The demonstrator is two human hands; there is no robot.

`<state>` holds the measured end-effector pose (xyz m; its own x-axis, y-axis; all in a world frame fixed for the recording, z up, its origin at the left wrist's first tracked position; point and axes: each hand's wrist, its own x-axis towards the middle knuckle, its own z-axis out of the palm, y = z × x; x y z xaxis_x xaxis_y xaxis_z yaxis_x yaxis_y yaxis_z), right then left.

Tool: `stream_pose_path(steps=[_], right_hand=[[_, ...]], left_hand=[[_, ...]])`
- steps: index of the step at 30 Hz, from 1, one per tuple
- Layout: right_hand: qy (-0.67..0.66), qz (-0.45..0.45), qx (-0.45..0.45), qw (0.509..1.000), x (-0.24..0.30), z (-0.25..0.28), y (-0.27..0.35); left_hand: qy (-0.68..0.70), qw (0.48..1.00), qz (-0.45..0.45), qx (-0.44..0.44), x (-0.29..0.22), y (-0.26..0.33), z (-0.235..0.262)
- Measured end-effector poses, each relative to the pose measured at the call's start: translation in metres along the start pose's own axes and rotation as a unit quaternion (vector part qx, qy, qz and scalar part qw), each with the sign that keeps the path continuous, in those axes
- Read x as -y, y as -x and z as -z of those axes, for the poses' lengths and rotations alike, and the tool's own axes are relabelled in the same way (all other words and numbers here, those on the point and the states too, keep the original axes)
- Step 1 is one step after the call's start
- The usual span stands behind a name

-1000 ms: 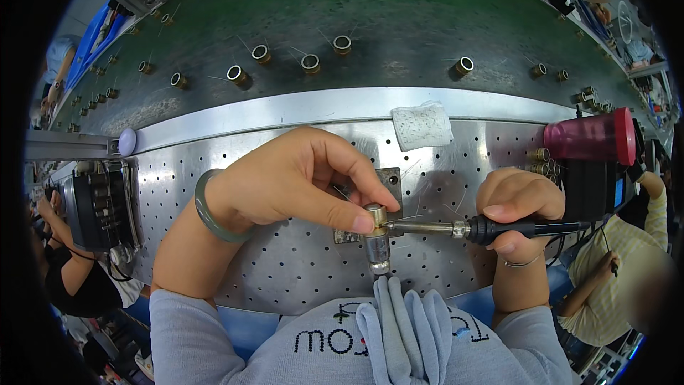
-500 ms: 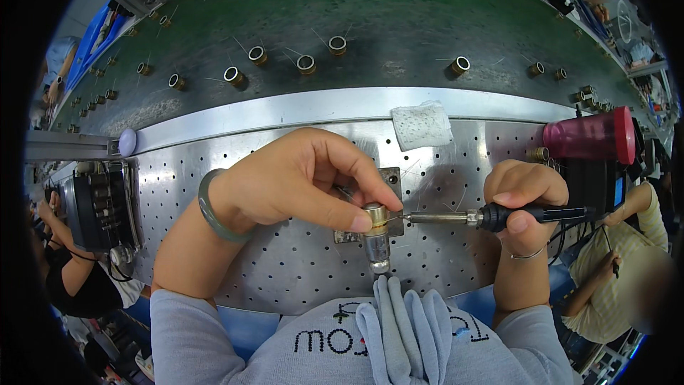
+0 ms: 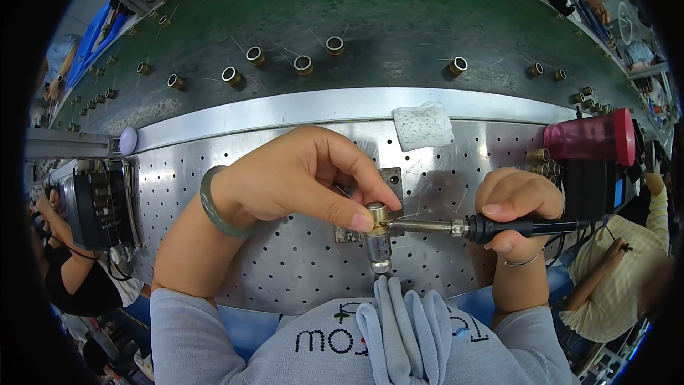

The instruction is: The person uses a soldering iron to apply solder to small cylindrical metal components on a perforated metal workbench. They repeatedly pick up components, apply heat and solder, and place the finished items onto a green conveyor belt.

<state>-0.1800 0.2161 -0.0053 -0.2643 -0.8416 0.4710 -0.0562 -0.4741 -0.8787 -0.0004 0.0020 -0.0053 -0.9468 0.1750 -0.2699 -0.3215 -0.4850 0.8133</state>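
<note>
My left hand (image 3: 292, 178) pinches a small metal cylinder with a brass-coloured band (image 3: 379, 215) between thumb and index finger. The cylinder sits on top of an upright, round-ended metal post (image 3: 378, 248), over a dark square plate (image 3: 391, 180) partly hidden by my hand. From the right, my right hand (image 3: 520, 203) grips the black handle of a soldering iron (image 3: 431, 227) held nearly level. Its tip meets the cylinder's right side, near the band; whether any solder is there is too small to tell.
A perforated metal worktop (image 3: 299, 271) lies under my hands. A folded white cloth (image 3: 423, 127), a pink cup (image 3: 588, 137) and several brass rings (image 3: 543, 164) are by its far and right edges. Beyond runs a green conveyor belt (image 3: 385, 28) carrying similar rings with thin wires. People work at both sides.
The soldering iron has moved left, and its tip now reaches the cylinder's band. My left hand has stayed in place. Rings on the belt have shifted slightly left.
</note>
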Motion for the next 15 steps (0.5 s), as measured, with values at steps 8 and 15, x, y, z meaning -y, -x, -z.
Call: stream_pose_path(steps=[8, 15], right_hand=[[0.032, 0.002, 0.008, 0.999, 0.0043, -0.0004, -0.0014], [0.037, -0.007, 0.004, 0.999, 0.0054, -0.0016, -0.0024]], left_hand=[[-0.014, 1.0, 0.007, -0.01, -0.0021, 0.0009, -0.0019], [-0.017, 0.999, 0.023, -0.04, -0.0054, 0.0031, -0.0101]])
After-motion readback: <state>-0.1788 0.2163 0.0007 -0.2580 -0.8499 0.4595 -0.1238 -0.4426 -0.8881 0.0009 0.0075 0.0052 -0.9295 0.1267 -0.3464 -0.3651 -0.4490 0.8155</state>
